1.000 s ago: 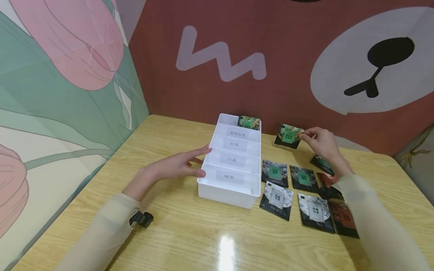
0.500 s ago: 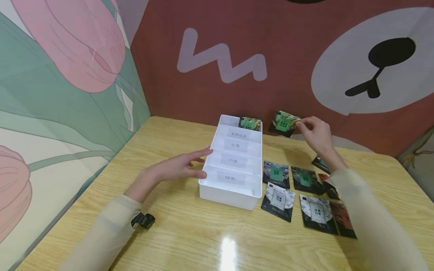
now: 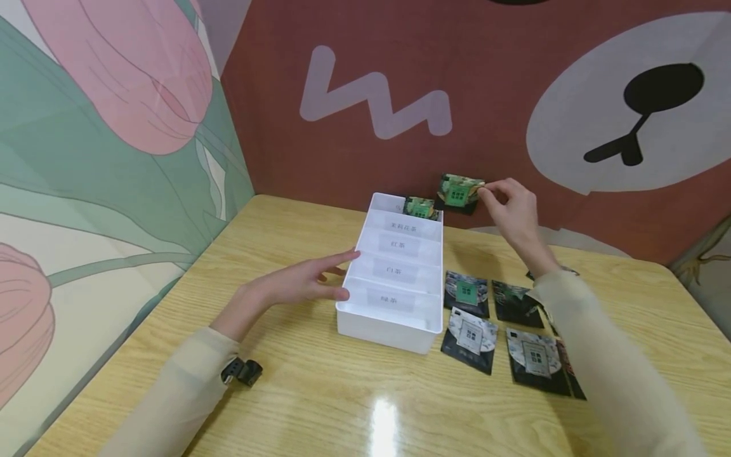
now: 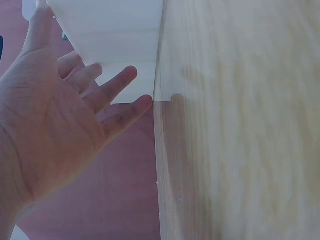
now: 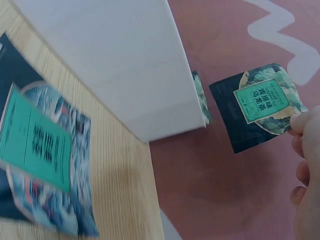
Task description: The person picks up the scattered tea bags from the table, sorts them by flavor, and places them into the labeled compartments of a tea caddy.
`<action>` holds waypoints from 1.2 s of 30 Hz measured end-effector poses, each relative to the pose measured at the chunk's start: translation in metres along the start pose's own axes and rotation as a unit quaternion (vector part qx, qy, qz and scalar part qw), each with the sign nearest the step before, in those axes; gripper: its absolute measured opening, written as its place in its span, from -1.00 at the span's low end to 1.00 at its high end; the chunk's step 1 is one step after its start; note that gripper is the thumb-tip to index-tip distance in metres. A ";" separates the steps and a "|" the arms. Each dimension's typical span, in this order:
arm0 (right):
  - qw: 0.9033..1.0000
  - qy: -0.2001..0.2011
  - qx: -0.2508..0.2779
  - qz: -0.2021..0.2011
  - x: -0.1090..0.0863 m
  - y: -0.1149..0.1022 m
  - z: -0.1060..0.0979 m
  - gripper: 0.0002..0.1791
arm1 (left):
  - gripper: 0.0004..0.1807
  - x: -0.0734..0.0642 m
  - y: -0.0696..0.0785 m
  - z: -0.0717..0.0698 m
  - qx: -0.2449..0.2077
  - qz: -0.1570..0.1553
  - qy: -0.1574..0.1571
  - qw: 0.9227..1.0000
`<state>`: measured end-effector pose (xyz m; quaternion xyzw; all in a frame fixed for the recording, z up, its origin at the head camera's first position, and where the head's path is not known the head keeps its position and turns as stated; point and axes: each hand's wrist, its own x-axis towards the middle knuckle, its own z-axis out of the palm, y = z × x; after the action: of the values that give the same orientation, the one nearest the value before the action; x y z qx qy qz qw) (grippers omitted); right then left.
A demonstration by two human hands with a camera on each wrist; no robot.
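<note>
My right hand (image 3: 516, 216) pinches a green-and-black tea sachet (image 3: 459, 193) by its edge, up in the air just right of the box's far end. In the right wrist view the held sachet (image 5: 260, 105) shows a green label, apart from the box wall. A white divided box (image 3: 394, 324) stands on the table, its compartments marked with paper labels. One similar green sachet (image 3: 421, 208) sits in the farthest compartment. My left hand (image 3: 291, 279) touches the box's left side with spread fingers, straight in the left wrist view around the box wall (image 4: 115, 40).
Right of the box lie several sachets: a green-label one (image 3: 466, 293), another dark green one (image 3: 516, 302), and white-label ones (image 3: 469, 339) (image 3: 537, 360). My right sleeve partly covers others. A painted wall (image 3: 365, 158) borders the table's (image 3: 285, 406) far edge.
My right hand has lifted the green sachet off the table and carried it left, toward the far end of the box. The left hand stays at the box's side.
</note>
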<state>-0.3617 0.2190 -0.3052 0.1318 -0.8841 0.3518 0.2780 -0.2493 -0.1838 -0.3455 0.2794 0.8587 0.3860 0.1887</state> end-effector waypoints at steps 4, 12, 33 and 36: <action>1.000 0.003 0.017 0.005 0.004 -0.010 0.010 -0.62 | -0.09 0.000 0.000 0.001 0.005 -0.008 -0.002 1.000; 0.999 -0.020 0.026 0.020 0.007 -0.021 0.034 -0.64 | -0.10 -0.001 -0.001 0.000 0.008 -0.014 0.002 1.000; 0.997 -0.030 0.040 0.059 0.004 -0.018 0.068 -0.72 | -0.10 -0.002 0.001 0.001 0.011 -0.020 -0.007 1.000; 0.995 -0.056 0.035 0.072 0.001 -0.014 0.071 -0.69 | -0.10 -0.002 0.000 0.000 0.014 -0.017 -0.006 1.000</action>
<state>-0.3841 0.1596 -0.3392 0.0965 -0.8926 0.3938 0.1972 -0.2476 -0.1846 -0.3455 0.2692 0.8675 0.3692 0.1966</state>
